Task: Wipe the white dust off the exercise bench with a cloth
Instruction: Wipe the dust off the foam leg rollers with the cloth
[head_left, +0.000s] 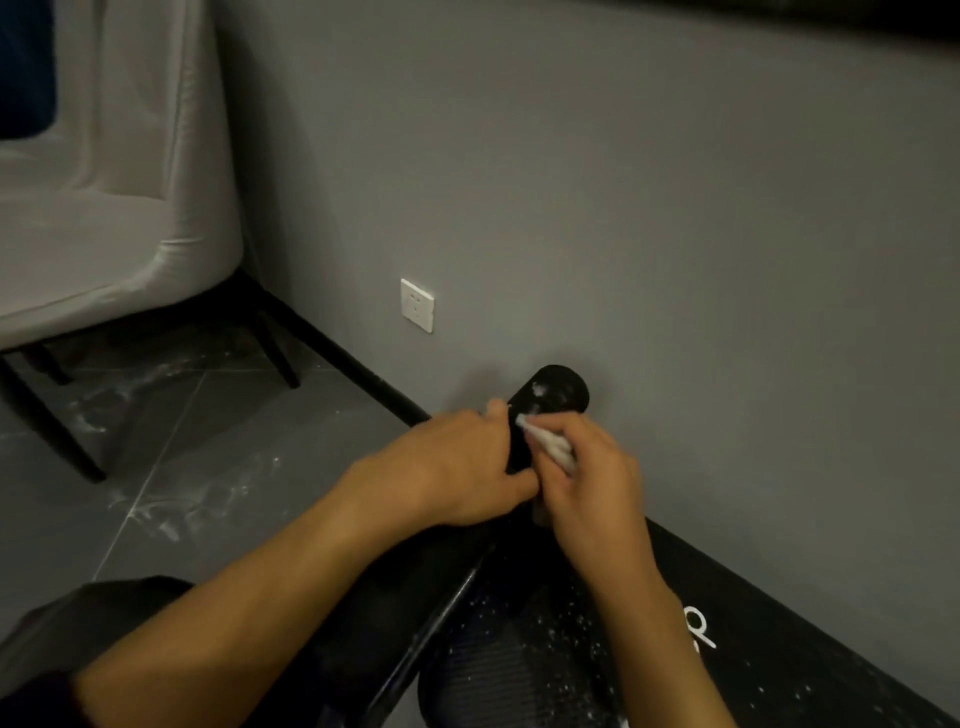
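Now | right hand (587, 478) pinches soft, light cloth (550, 444), bunched | left hand (457, 467) grips squashy foam roller (558, 387), surface's (779, 639) far end

Tight by the wall, open floor to the left

The bench (519, 649) runs along the grey wall (675, 234), its roller (558, 387) close against it, so the right side is blocked. 2 hands crowd the roller: the left hand (457, 467) grips it and the right hand (587, 478) pinches the cloth (550, 441). Leftward, the tiled floor (182, 493) lies open up to the chair legs (52, 431).
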